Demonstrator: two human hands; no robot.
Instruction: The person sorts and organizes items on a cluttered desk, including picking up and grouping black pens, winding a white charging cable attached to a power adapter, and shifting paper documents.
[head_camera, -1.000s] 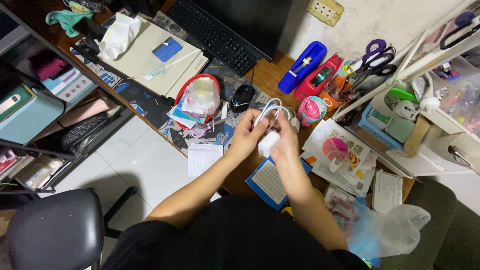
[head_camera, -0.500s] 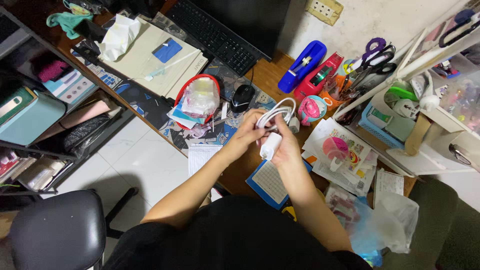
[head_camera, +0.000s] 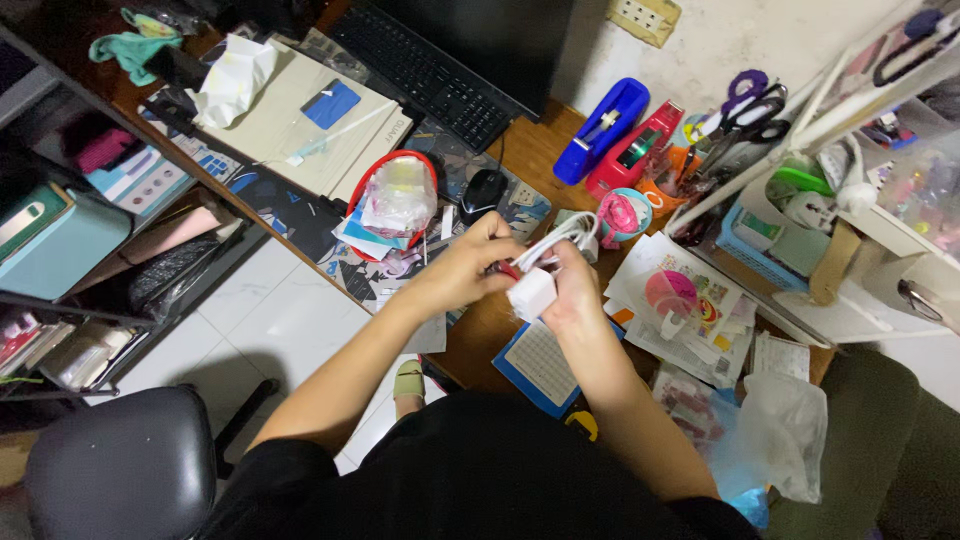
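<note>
Over the front edge of a cluttered wooden desk (head_camera: 535, 160), both my hands work on a white charger with its coiled white cable (head_camera: 556, 238). My right hand (head_camera: 572, 290) grips the white charger block (head_camera: 531, 293) and the cable bundle above it. My left hand (head_camera: 462, 268) pinches the cable coil from the left, and something small and red shows at its fingertips. A blue-edged notepad (head_camera: 538, 366) lies just under the hands.
A black mouse (head_camera: 485, 190), a red bowl of plastic-wrapped items (head_camera: 398, 195), a keyboard (head_camera: 430, 70), blue and red tape dispensers (head_camera: 600, 130), a pink cup (head_camera: 622, 215), scissors (head_camera: 745, 105), papers (head_camera: 690, 310), white shelving at right. A black chair (head_camera: 120, 470) stands lower left.
My left hand has slid leftward along the coil and lowered. The charger block has dropped slightly in my right hand, and the view has shifted a little.
</note>
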